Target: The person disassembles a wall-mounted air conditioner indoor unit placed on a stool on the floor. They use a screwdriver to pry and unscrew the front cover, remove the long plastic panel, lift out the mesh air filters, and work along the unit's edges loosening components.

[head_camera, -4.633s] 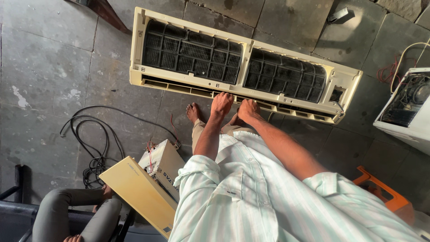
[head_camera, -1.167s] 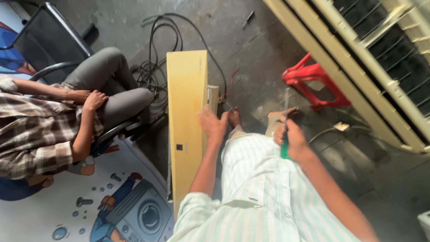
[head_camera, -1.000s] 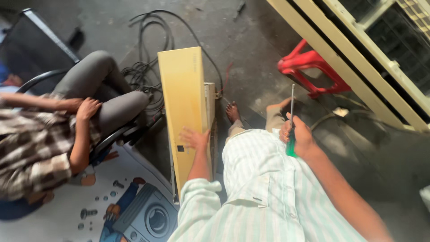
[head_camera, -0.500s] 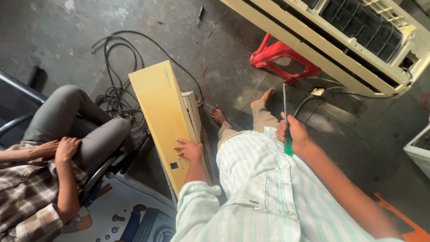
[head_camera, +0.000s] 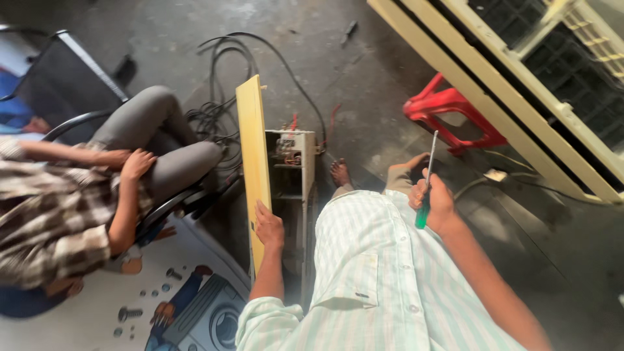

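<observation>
Nearest: left hand (head_camera: 268,229), grip closed on the lower edge of a pale yellow panel (head_camera: 252,162). The panel stands on edge, its long axis running away from the wearer toward the cables, thin edge turned up to the camera.

Right hand (head_camera: 434,203), grip wrapped around a green-handled screwdriver (head_camera: 425,188); the shaft points up and away, tip free in the air, touching nothing.

Between the hands but closer to the left: an open white electrical box (head_camera: 291,166) with wiring showing at its top, just beside the panel on its right face. The left hand is the nearer of the two to box and panel; the screwdriver is well apart, off to the right across the wearer's striped shirt and knees.

Beyond: bare foot (head_camera: 339,174) on the concrete floor (head_camera: 364,97), black cable coil (head_camera: 221,110), red plastic stool (head_camera: 448,114).

Left margin: a seated person in a checked shirt (head_camera: 45,227) on a black chair (head_camera: 71,84).

Far right: long cream air-conditioner casing (head_camera: 520,117) lying diagonally.
</observation>
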